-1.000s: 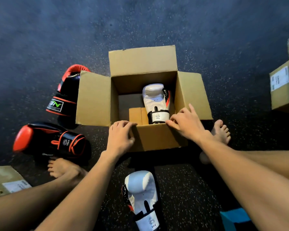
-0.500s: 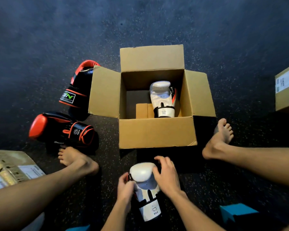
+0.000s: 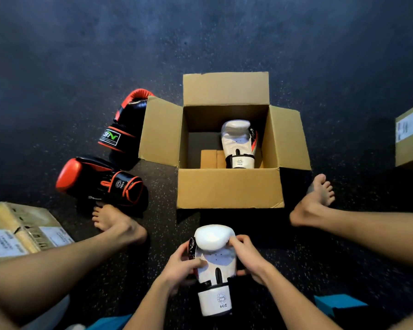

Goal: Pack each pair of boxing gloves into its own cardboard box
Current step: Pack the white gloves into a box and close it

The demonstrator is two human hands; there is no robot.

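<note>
You sit on a dark speckled rubber floor with your bare legs spread. Between your feet stands an open brown cardboard box, all four flaps folded outward. A labelled, closed cardboard carton lies near your left leg, and another labelled carton sits at the far right edge. Left of the open box lie two large black and red boxing gloves, one just beyond your left foot and the other touching the box's left flap. Inside the open box, against its right wall, a white boxing glove with a black wrist strap lies with its cuff toward you, leaving bare floor space on its left. Its partner, a second white boxing glove, is in front of the box and close to your body, held between both hands with its cuff toward you. Your left hand wraps the glove's left side, fingers curled behind and thumb across the front. Your right hand grips the right side, fingers curled onto the padded top. The step in hand looks like packing the white pair. The next move likely calls for lifting this glove over the box's near wall and setting it into the open space beside its partner.
</note>
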